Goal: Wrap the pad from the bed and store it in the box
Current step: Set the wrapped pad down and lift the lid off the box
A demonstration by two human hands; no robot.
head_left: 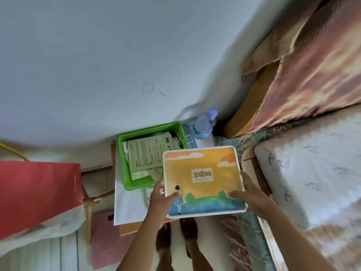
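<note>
The pad (203, 178) is a flat square with a white border and an orange sky, green bushes and blue ground printed on it. I hold it level above a small table, between the bed and the box. My left hand (160, 198) grips its near left edge, thumb on top. My right hand (250, 194) grips its near right edge. The box (125, 173) is a green plastic tray just left of the pad, holding paper packets and leaflets. The pad's far left corner overlaps the box's right side. The bed (304, 169) with a pale patterned sheet lies to the right.
A clear water bottle (205, 124) with a blue cap stands behind the box by the wall. A white sheet (129, 204) covers the small table. A red bag (37, 194) sits at the left and a pink one (105, 239) on the floor. My feet (175, 237) are below.
</note>
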